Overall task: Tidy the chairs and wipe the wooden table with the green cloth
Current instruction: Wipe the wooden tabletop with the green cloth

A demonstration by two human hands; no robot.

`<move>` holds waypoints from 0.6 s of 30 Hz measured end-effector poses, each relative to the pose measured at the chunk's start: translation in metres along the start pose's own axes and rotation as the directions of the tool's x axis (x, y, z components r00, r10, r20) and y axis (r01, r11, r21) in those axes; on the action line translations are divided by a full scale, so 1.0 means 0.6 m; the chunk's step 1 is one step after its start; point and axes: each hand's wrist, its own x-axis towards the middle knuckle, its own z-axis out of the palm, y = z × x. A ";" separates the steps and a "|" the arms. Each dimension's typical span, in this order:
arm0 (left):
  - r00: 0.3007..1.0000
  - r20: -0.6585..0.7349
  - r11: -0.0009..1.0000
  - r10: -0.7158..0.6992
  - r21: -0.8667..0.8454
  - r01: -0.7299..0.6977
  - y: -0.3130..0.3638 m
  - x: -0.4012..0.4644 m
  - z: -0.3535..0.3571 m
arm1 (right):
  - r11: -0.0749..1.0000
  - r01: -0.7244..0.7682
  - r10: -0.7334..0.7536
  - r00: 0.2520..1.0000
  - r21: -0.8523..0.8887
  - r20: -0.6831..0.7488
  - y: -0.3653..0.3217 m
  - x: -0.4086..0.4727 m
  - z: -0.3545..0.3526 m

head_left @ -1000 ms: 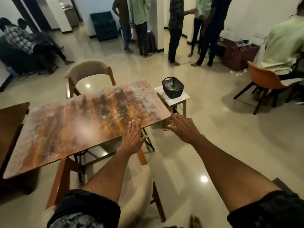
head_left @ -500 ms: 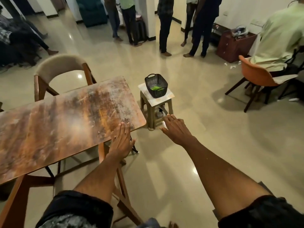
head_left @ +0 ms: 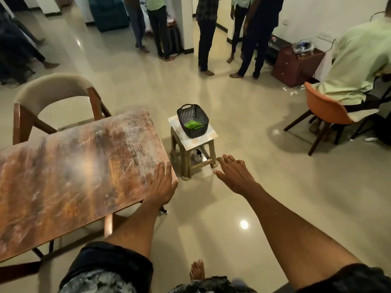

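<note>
The worn wooden table (head_left: 74,172) fills the left of the view. My left hand (head_left: 161,183) lies flat on its near right corner, fingers together, holding nothing. My right hand (head_left: 233,174) hovers spread and empty over the floor, just in front of a small stool (head_left: 192,140). On the stool stands a black basket (head_left: 193,120) with the green cloth (head_left: 191,124) inside. A beige-backed wooden chair (head_left: 50,96) stands at the table's far side. Under the stool sits a spray bottle (head_left: 198,156).
An orange chair (head_left: 325,112) with a seated person is at the right, beside a dark red cabinet (head_left: 296,65). Several people stand at the back around a white pillar (head_left: 183,22). Glossy tiled floor lies between me and the stool. My bare foot (head_left: 196,270) shows below.
The view has swung right and closer to the stool. My left hand has slid from the table's front edge onto its right corner. My right hand has stayed open, reaching toward the stool.
</note>
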 end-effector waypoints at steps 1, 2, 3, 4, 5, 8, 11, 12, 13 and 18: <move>1.000 0.008 1.000 -0.005 -0.012 0.005 0.010 0.017 -0.001 | 1.000 -0.002 0.002 1.000 0.000 0.000 0.012 0.014 -0.003; 1.000 0.021 1.000 -0.004 -0.019 0.005 0.020 0.030 -0.002 | 1.000 -0.003 0.003 1.000 -0.001 0.008 0.022 0.026 -0.006; 1.000 0.025 1.000 0.002 -0.023 -0.001 0.029 0.042 -0.002 | 1.000 -0.005 0.005 1.000 -0.002 0.014 0.031 0.037 -0.008; 1.000 0.024 1.000 0.014 -0.021 -0.014 0.034 0.053 0.002 | 1.000 -0.004 0.004 1.000 -0.003 0.008 0.040 0.046 -0.008; 0.999 0.025 1.000 0.024 -0.020 -0.023 0.039 0.070 0.003 | 1.000 -0.003 0.003 1.000 0.001 0.007 0.049 0.059 -0.009; 0.999 0.046 1.000 0.014 -0.028 -0.012 0.054 0.119 0.005 | 1.000 0.006 -0.007 0.999 0.018 0.033 0.080 0.106 -0.009; 0.999 0.044 1.000 -0.010 -0.019 0.011 0.070 0.168 0.007 | 0.999 0.027 -0.029 0.998 0.028 0.054 0.120 0.157 -0.004; 0.999 0.042 1.000 -0.025 -0.012 0.026 0.076 0.184 0.007 | 0.999 0.036 -0.038 0.997 0.032 0.060 0.134 0.177 -0.002; 0.998 0.046 0.999 -0.042 -0.010 0.042 0.082 0.201 0.005 | 0.998 0.047 -0.050 0.997 0.035 0.066 0.149 0.196 -0.001; 0.993 0.039 0.994 -0.111 -0.018 0.112 0.133 0.259 -0.019 | 0.992 0.115 -0.119 0.990 0.043 0.079 0.203 0.280 -0.014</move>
